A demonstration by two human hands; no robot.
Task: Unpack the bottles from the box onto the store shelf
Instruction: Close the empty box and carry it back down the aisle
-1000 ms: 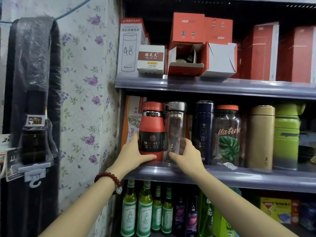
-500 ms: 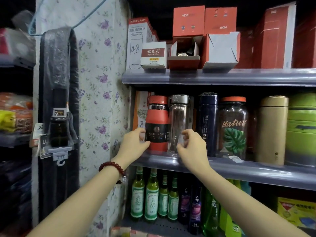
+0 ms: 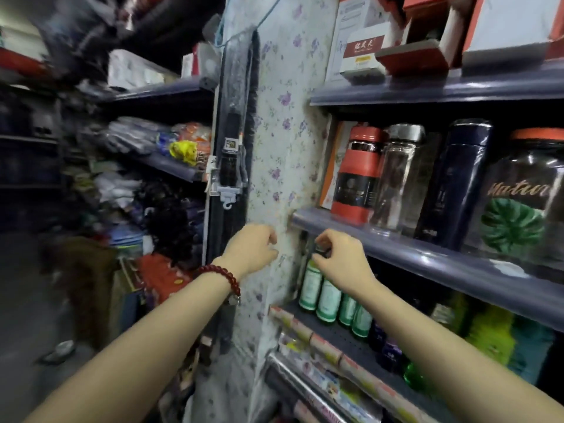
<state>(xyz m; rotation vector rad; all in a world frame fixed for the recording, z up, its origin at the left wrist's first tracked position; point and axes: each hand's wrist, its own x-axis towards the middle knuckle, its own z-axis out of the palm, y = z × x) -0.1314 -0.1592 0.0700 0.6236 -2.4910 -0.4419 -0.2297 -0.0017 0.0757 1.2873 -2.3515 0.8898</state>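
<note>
In the head view, you are holding both hands out in front of the shelf edge with nothing in them: your left hand (image 3: 251,250), with a red bead bracelet (image 3: 224,277) sitting on its wrist, is hanging in front of the flowered wall panel (image 3: 287,141), fingers loosely curled, and your right hand (image 3: 340,259) is hovering just beside it at 3 o'clock, fingers half curled, just below the lip of the middle shelf (image 3: 427,257). The two hands are sitting close together but apart, and neither is touching a bottle. The red bottle (image 3: 357,175) is standing upright at the left end of that shelf, up at 1 o'clock from your right hand, and the clear bottle (image 3: 396,178) with a silver cap is standing right against it at its 3 o'clock. Further along at 3 o'clock the dark blue flask (image 3: 451,184) and the big jar (image 3: 525,196) with a leaf print are standing in the same row. Behind the red bottle an orange carton (image 3: 334,166) is leaning against the wall panel. Above, at 12 o'clock, red and white boxes (image 3: 427,47) are sitting on the upper shelf (image 3: 427,90). Below your right hand, green-labelled bottles (image 3: 328,297) are lining the lower shelf (image 3: 332,340). The view is blurring at the left, where more shelves of packed goods are showing.
</note>
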